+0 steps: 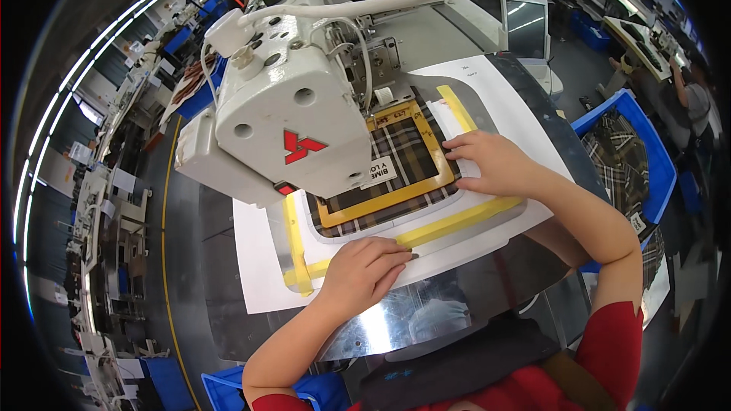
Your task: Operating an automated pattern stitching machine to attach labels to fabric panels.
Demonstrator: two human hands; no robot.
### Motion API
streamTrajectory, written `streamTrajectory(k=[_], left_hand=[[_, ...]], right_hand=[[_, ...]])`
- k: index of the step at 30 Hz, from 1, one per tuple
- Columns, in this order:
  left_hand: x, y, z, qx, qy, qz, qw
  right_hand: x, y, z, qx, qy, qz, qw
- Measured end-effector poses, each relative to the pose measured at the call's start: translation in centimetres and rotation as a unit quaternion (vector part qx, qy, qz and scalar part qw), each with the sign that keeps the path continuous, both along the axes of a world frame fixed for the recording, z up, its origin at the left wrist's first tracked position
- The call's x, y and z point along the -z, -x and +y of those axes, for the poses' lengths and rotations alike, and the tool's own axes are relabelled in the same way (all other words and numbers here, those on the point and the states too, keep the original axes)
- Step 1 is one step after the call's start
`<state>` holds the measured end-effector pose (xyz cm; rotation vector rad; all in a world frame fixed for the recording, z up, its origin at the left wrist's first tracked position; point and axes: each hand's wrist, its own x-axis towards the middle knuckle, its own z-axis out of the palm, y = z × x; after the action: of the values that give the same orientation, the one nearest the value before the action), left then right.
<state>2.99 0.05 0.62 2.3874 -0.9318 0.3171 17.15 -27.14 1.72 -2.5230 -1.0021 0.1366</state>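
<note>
In the head view, we are pressing our left hand (364, 270) flat, fingers together and gripping nothing, on the near edge of a clear plastic template (457, 221) edged with yellow tape. Our right hand (491, 161) is lying open, palm down, on the template's right side, touching the yellow clamp frame (381, 202). That frame is surrounding a plaid fabric piece (403, 154) under the white sewing machine head (293, 106). A blue bin (643, 144) of plaid fabric is sitting well apart to our right.

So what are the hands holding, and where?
Nothing is gripped. Both hands press flat on the white sewing template with yellow tape: the left hand on its near edge, the right hand on its right side, beside the plaid fabric.
</note>
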Motion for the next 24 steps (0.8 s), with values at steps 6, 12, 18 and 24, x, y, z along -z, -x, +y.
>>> streamTrajectory(k=[6, 12, 18, 24], left_hand=[[-0.4, 0.8, 2.9, -0.014, 0.01, -0.016, 1.0], [-0.2, 0.6, 3.5, -0.017, 0.029, -0.024, 0.999], [-0.1, 0.6, 3.6, -0.034, 0.013, -0.038, 0.999], [-0.3, 1.2, 3.3, -0.031, 0.025, -0.04, 0.998]], right_hand=[[-0.1, -0.2, -1.2, 0.045, -0.022, 0.021, 0.999], [0.6, -0.2, -0.7, 0.055, -0.041, 0.0, 0.998], [2.8, -0.1, -0.4, 0.065, -0.129, -0.092, 0.985], [0.6, -2.4, -4.3, 0.372, -0.362, -0.031, 0.854]])
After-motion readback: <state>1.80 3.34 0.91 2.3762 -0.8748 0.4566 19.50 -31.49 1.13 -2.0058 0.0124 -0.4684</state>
